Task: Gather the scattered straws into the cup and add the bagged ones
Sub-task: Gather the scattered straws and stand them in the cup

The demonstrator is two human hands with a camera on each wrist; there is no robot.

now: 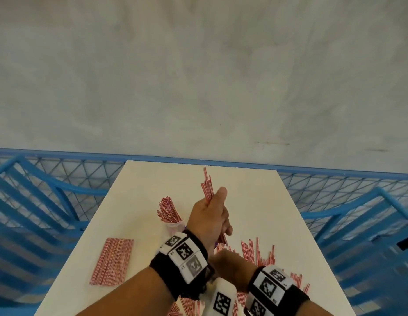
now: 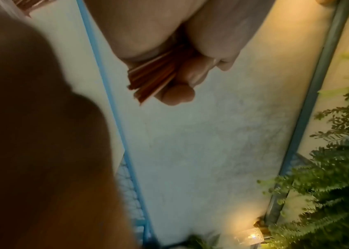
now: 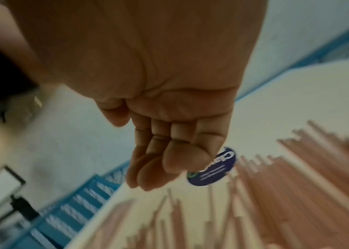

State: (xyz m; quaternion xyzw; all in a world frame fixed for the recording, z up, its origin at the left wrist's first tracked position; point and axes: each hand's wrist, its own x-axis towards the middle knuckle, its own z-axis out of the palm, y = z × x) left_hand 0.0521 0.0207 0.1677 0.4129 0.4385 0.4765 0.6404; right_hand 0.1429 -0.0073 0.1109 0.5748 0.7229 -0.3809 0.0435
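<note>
My left hand [image 1: 209,215] grips a bundle of red-and-white straws [image 1: 207,185] upright above the white table [image 1: 255,201]; in the left wrist view its fingers [image 2: 182,80] curl round the bundle [image 2: 148,79]. Just left of that hand stands the clear cup [image 1: 174,226], with several straws [image 1: 167,208] fanning out of it. The flat bag of straws [image 1: 113,261] lies at the near left. Loose straws [image 1: 260,254] lie scattered at the near right. My right hand [image 1: 228,258] hovers over them, its fingers [image 3: 148,171] loosely curled and holding nothing.
Blue slatted chairs stand on the left [image 1: 39,201] and right [image 1: 357,224] of the table, with a blue mesh fence [image 1: 84,169] and a grey wall behind. A blue round label [image 3: 212,168] shows behind my right fingers. More straws [image 1: 187,306] lie near the front edge.
</note>
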